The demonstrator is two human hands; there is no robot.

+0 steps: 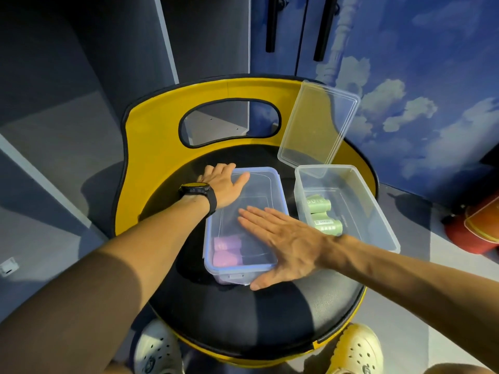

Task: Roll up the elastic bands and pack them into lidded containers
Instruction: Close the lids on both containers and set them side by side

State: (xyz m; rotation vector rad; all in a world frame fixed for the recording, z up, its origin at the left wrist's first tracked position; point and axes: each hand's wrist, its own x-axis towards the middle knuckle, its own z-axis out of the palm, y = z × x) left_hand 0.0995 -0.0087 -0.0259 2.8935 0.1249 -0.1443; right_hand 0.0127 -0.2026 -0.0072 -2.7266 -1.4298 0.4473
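Note:
A clear container with a blue-rimmed lid (pixel 263 184) sits on the black seat of a chair (pixel 243 314). Two rolled purple bands (pixel 226 252) lie inside it at the near end. My left hand (pixel 222 184) lies flat with straight fingers on the lid's far left corner. My right hand (pixel 280 244) presses flat on the near right part of the lid. To the right stands an open clear container (pixel 378 211) holding two rolled green bands (pixel 322 215). Its loose clear lid (pixel 318 125) leans against the chair's yellow back.
The chair's yellow backrest (pixel 151 136) with an oval cut-out curves behind the containers. A blue cloud-patterned wall (pixel 418 90) stands at the right, dark cupboard panels at the left. A red object (pixel 475 228) sits on the floor at the right. My two light clogs (pixel 356 349) are below the seat.

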